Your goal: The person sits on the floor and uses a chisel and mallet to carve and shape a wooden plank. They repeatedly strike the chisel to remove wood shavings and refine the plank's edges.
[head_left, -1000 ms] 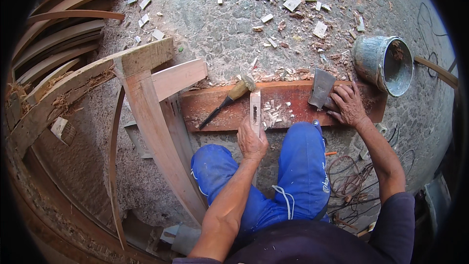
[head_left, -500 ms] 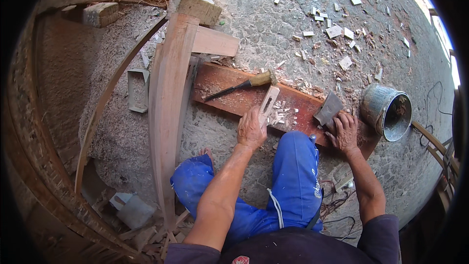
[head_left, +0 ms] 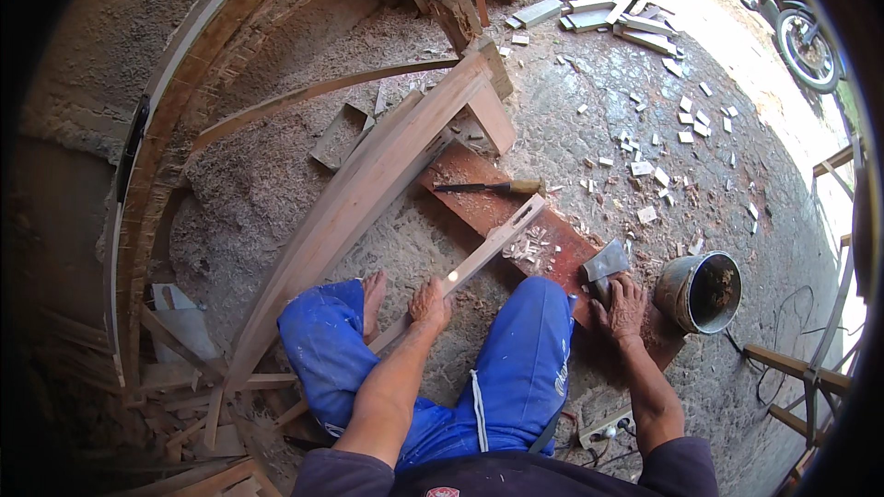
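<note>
My left hand (head_left: 430, 305) is closed round a long pale wooden strip (head_left: 482, 254), which runs back past my left knee. Its far end has a long narrow slot and rests over a red-brown plank (head_left: 472, 209) on the ground. On the plank's right part, my right hand (head_left: 624, 306) grips the handle of a hatchet (head_left: 606, 262), whose broad grey blade points away from me. Small wood chips (head_left: 532, 247) lie between the strip and the hatchet. Across the plank's far end rests a chisel (head_left: 502, 187) with a dark blade and wooden handle.
A metal bucket (head_left: 700, 293) lies tipped at the plank's right end. To my left slopes a large wooden frame (head_left: 368, 193). Offcuts (head_left: 642, 168) litter the far floor, with stacked boards (head_left: 589, 14) behind. A power strip (head_left: 603, 428) and cables lie near my right leg.
The view has swung, bringing the stacked boards and a motorcycle into sight. My left hand is now farther down the strip from its slotted end. My right hand stays on the hatchet.
</note>
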### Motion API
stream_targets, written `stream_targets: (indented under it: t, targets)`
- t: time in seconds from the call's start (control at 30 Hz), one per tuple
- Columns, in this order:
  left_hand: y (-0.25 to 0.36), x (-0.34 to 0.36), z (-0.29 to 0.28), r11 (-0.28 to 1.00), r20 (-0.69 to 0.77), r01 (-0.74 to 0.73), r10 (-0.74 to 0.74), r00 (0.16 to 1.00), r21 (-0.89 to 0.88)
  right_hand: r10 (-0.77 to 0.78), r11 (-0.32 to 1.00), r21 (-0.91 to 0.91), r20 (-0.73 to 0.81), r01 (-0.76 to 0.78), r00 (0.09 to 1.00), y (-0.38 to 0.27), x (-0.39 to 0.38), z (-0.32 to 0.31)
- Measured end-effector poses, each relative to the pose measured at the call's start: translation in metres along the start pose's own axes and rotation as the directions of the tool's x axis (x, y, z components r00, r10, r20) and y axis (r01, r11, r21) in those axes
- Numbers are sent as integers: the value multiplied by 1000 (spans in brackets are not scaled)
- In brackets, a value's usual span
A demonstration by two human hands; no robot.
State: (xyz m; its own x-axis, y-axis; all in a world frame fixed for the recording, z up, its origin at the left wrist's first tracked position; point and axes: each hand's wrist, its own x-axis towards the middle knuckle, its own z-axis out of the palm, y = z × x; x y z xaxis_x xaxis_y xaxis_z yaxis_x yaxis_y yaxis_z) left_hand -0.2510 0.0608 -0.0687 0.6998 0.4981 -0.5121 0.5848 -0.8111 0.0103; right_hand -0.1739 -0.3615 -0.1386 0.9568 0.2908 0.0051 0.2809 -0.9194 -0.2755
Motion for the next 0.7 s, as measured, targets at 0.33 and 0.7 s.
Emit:
stream_targets:
  t: [0.33, 0.7]
  targets:
    - [6, -3, 22, 997, -99, 74, -77, 992, -29, -64, 998, -4, -8, 64, 998, 5, -1, -4]
    - [19, -6, 12, 996, -99, 90, -91, 991, -10, -123, 989, -85, -67, 118, 990, 18, 7, 21]
